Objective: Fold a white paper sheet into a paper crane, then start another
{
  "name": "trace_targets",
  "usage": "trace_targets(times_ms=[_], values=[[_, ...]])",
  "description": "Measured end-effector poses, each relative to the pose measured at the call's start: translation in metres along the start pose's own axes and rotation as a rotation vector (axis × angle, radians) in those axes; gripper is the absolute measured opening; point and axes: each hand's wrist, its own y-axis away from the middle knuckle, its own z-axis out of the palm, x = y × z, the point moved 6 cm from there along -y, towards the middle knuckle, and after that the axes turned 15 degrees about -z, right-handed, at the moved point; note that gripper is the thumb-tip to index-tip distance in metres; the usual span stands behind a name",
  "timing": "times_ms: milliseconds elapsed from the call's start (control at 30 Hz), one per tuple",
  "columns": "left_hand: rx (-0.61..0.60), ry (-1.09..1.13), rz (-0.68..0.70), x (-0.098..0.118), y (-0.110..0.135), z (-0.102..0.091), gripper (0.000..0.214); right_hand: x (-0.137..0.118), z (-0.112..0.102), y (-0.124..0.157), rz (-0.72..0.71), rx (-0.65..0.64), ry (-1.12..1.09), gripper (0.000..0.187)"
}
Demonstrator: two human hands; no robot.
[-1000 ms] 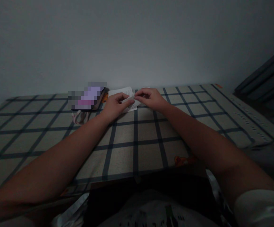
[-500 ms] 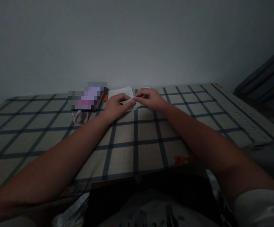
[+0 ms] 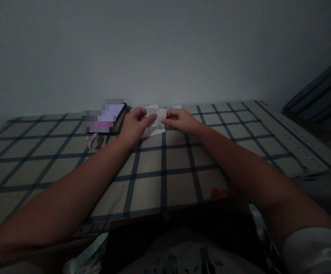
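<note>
Paper (image 3: pixel 156 115) is pinched between the left hand (image 3: pixel 133 127) and right hand (image 3: pixel 182 121). Soft, even pulls should keep it whole.

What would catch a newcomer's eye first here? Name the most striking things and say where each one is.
The left hand and right hand meet at the far middle, pinching a white paper between them. Just left of it a phone glows with a lit screen, and a dark-lined checked cloth covers the surface beneath.
</note>
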Motion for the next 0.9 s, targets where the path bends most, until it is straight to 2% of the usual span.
trace_targets(times_ms=[200,267,400,600,767,900], values=[[-0.179,0.061,-0.167,-0.005,0.005,0.012,0.030,0.001,-0.011,0.000,0.066,0.171,-0.061,0.020],[-0.182,0.057,-0.184,-0.005,0.006,0.013,0.033,0.001,-0.014,0.000,0.075,0.196,-0.088,0.022],[-0.123,0.085,-0.166,-0.005,0.004,0.009,0.038,0.004,-0.014,0.001,0.109,0.164,-0.108,0.025],[-0.235,0.013,-0.217,-0.009,0.005,0.013,0.037,0.004,-0.016,0.001,0.072,0.147,-0.042,0.027],[-0.198,-0.049,-0.156,-0.008,0.004,0.009,0.044,0.000,-0.012,0.001,0.079,0.108,-0.063,0.027],[-0.204,-0.003,-0.174,-0.009,0.004,0.011,0.042,-0.002,-0.011,0.002,0.069,0.088,-0.029,0.037]])
